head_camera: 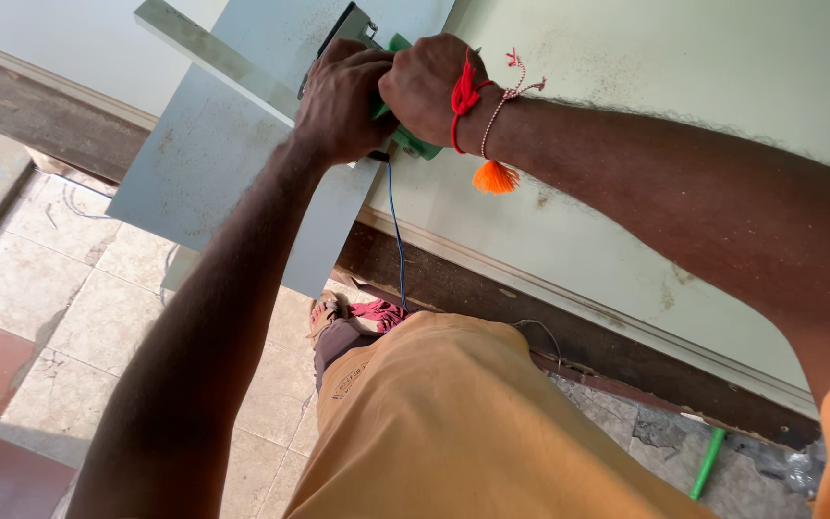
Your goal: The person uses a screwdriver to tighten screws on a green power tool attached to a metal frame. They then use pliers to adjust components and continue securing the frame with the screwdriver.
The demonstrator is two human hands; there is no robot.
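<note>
While both hands, left hand [343, 101] and right hand [429, 86], clench the green tool [413, 142], its blue cord [398, 231] hangs toward 6 o'clock.

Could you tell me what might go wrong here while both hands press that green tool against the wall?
The blue cord hangs from the green tool down past the person's legs; it could snag or trip. The left hand and right hand crowd the tool beside the metal profile, so a slip might catch fingers. The tassel bracelet dangles near the tool and might get caught.
</note>
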